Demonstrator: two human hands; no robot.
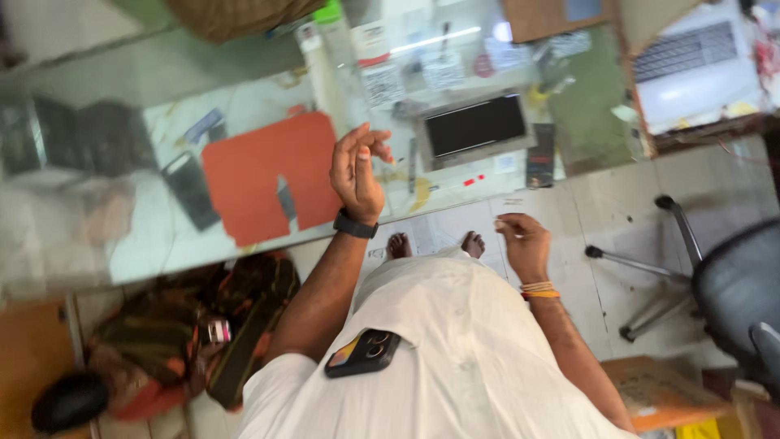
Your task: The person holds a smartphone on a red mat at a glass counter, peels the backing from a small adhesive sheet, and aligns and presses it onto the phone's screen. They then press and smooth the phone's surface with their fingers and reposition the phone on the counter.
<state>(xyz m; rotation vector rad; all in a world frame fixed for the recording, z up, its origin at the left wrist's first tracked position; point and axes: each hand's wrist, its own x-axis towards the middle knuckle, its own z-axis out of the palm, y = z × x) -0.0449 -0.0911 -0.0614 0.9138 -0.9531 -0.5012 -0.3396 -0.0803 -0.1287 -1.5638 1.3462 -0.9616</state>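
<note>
My left hand (357, 167) is raised over the front edge of the glass table (146, 244), just right of an orange mat (264, 175). Its fingertips are bunched against the thumb, and nothing shows between them. A black watch (355, 224) sits on that wrist. My right hand (524, 244) hangs lower, over the tiled floor, curled into a loose fist with nothing seen in it. Orange and pale bangles (539, 289) circle its wrist. A dark phone (363, 351) sticks out of my white shirt pocket. My bare feet (398, 244) show below.
On the glass table lie a dark-screened tablet (475, 126), a small black device (540, 154) and scattered papers. An open laptop (695, 69) sits at the far right. An office chair (731, 284) stands to my right, and a striped bag (195, 333) lies on the floor to my left.
</note>
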